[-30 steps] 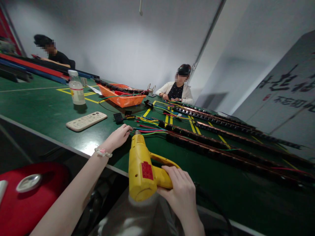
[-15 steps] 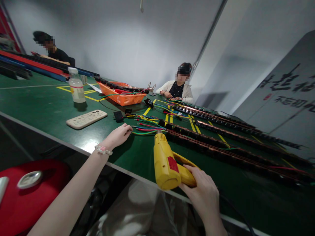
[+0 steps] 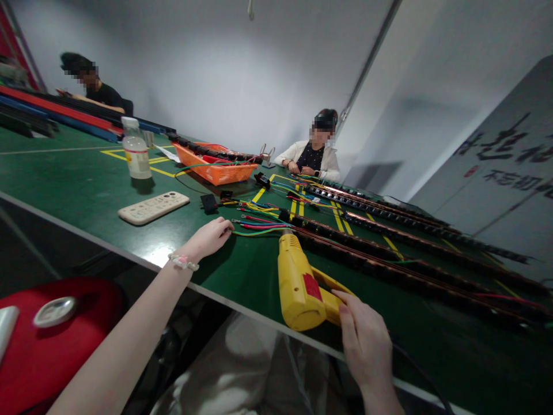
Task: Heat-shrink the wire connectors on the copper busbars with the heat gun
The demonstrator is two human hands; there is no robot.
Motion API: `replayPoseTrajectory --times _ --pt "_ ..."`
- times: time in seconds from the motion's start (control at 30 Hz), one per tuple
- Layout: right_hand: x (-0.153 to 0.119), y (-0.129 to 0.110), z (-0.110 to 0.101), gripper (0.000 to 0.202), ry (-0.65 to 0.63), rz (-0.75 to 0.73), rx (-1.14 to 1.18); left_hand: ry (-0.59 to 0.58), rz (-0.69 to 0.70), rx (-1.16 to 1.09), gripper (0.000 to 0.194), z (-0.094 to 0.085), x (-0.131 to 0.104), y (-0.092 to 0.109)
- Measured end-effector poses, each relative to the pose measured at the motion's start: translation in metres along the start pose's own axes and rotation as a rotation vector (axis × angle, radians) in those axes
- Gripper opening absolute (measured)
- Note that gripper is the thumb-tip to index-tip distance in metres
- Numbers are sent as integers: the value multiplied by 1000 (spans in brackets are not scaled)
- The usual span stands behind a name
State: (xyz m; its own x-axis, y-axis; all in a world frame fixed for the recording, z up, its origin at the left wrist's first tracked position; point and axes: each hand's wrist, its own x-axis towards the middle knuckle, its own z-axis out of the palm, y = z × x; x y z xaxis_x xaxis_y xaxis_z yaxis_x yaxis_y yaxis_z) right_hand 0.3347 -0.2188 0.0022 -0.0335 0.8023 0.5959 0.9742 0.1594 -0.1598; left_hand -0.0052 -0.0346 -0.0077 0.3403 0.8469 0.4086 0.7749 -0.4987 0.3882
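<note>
Only the head view to go on here, so: the left hand (image 3: 211, 237) is low over the green surface (image 3: 254, 282), fingers drawn together and, as far as I can make out, pinching the tip of a green wire (image 3: 259, 233). That wire runs across to the near end of a long black-and-copper strip (image 3: 345, 249). The right hand (image 3: 367, 337) is curled around the end of the handle on a yellow heat gun (image 3: 298, 282), which sits between the two hands near the surface's edge, nozzle pointing away and right by where the wires leave the strip. Can't tell if the gun is touching down or held just above, or whether it's running. As for how far along things are, I'd call it partway: the wires already come out of the strip in a bunch, but the red and blue leads (image 3: 263, 225) beside the green one lie loose, and I can't see them joined to anything. No way to say which leads are finished; the tips are too small. More strips lie behind this one, some with coloured leads of their own. There's also a black plug (image 3: 209, 203) just past the left hand, a beige phone (image 3: 154, 208) nearby, and a co-worker (image 3: 313, 157) seated across the surface.
</note>
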Motion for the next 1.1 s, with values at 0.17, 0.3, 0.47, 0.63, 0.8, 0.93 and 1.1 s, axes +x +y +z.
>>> replayPoseTrajectory --times 0.17,0.3,0.47,0.63,0.8,0.93,1.1 --pt "7 -6 6 40 85 25 -174 -7 -14 12 24 -2 0 3" --pt "6 -17 5 41 148 -23 -266 -8 -14 23 24 -4 -1 6" --pt "-3 -32 5 38 184 -37 -265 -5 -8 28 24 -5 -1 9" --pt "-5 -47 8 34 203 -42 -223 13 -9 10 25 -2 0 7" --pt "-3 -60 13 31 202 -55 -156 55 -5 -18 31 4 2 1" --pt "-3 -71 18 31 183 -74 -82 47 -8 -15 33 5 3 0" --pt "1 -90 27 31 165 -83 24 25 -3 -8 32 5 2 0"
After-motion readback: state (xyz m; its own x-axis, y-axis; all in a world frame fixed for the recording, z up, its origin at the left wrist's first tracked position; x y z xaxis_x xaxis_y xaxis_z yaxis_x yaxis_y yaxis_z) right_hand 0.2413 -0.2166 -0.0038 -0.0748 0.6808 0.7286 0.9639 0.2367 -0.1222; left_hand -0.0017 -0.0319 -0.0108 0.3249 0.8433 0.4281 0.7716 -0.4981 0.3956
